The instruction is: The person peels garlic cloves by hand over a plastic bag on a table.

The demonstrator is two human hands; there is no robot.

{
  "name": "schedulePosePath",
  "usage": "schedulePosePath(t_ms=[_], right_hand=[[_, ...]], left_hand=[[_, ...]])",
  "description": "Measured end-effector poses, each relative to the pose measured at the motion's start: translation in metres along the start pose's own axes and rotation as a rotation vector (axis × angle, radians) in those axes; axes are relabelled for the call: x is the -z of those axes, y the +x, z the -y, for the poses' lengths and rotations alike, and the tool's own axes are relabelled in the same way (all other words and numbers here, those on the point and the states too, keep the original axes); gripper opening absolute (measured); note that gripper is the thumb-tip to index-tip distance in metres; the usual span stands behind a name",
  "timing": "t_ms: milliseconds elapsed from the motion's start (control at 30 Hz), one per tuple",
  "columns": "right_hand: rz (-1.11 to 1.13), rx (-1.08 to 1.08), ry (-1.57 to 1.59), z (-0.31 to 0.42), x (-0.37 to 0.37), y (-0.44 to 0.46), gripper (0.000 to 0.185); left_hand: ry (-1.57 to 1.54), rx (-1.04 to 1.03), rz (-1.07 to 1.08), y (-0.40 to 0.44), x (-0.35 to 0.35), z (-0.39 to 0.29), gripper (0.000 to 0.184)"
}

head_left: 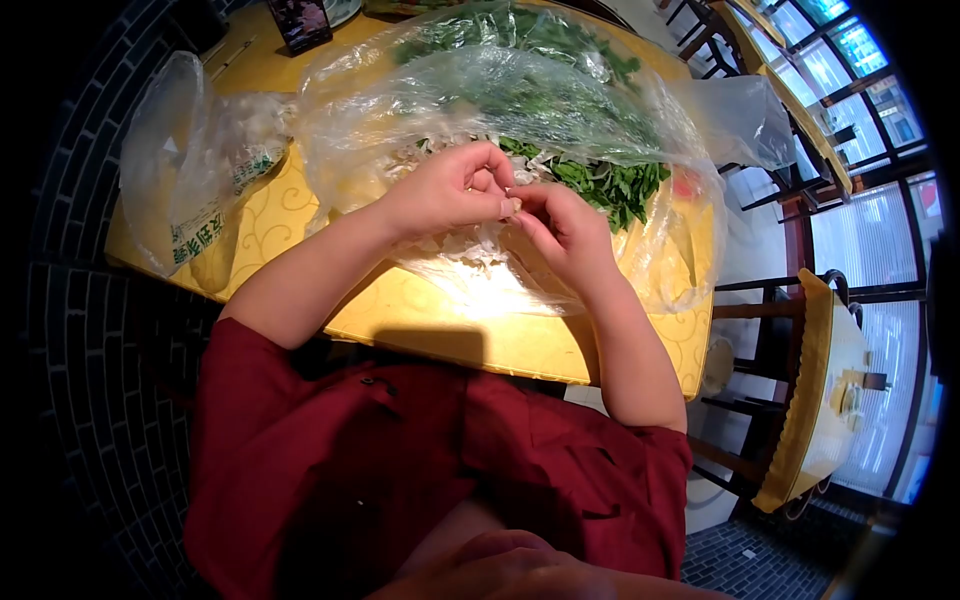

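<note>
My left hand and my right hand meet over the table, with thumbs and fingertips pinched together. Between them is a small pale garlic clove, mostly covered by the fingers. Under my hands, white papery skins lie scattered on a clear plastic bag spread across the tabletop. Green leafy vegetables lie beyond my right hand, partly beneath the plastic.
A yellow patterned cloth covers the table. At the left stands another clear bag with green print and whitish contents. A dark box is at the back. Chairs and another table are to the right.
</note>
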State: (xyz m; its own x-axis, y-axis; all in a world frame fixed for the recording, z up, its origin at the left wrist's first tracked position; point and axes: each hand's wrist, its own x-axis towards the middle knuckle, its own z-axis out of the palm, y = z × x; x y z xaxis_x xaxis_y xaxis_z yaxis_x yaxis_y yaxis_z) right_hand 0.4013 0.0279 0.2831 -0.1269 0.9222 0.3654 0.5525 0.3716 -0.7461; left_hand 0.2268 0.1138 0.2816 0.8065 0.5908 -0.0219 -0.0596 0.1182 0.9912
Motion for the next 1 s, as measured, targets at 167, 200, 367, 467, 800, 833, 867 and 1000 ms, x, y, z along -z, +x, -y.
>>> schedulePosePath(t_ms=[167, 200, 367, 467, 800, 833, 867, 1000], right_hand=[[0.008, 0.185, -0.098, -0.002, -0.001, 0.000, 0.022], [-0.003, 0.193, -0.100, -0.002, -0.001, -0.001, 0.021], [0.001, 0.143, -0.040, -0.002, -0.006, -0.005, 0.020], [-0.012, 0.111, -0.050, -0.001, -0.002, -0.005, 0.019], [-0.044, 0.012, -0.007, -0.004, 0.000, -0.003, 0.020], [-0.048, 0.014, -0.012, -0.003, 0.001, -0.002, 0.019], [-0.052, 0.018, -0.016, -0.002, 0.001, -0.002, 0.019], [-0.026, 0.012, -0.013, -0.003, 0.002, -0.001, 0.021]], left_hand=[[0.032, -0.036, 0.059, -0.001, -0.002, 0.005, 0.020], [0.035, -0.071, 0.061, 0.000, -0.004, 0.007, 0.020], [-0.017, -0.101, 0.057, -0.002, -0.005, 0.007, 0.019], [-0.017, -0.091, 0.049, -0.005, -0.007, 0.000, 0.017], [0.138, -0.038, -0.125, -0.003, 0.001, -0.001, 0.011], [0.139, -0.035, -0.121, -0.003, 0.000, -0.003, 0.011], [0.139, -0.031, -0.117, -0.004, -0.001, -0.003, 0.011], [0.144, -0.038, -0.125, -0.003, -0.001, 0.001, 0.017]])
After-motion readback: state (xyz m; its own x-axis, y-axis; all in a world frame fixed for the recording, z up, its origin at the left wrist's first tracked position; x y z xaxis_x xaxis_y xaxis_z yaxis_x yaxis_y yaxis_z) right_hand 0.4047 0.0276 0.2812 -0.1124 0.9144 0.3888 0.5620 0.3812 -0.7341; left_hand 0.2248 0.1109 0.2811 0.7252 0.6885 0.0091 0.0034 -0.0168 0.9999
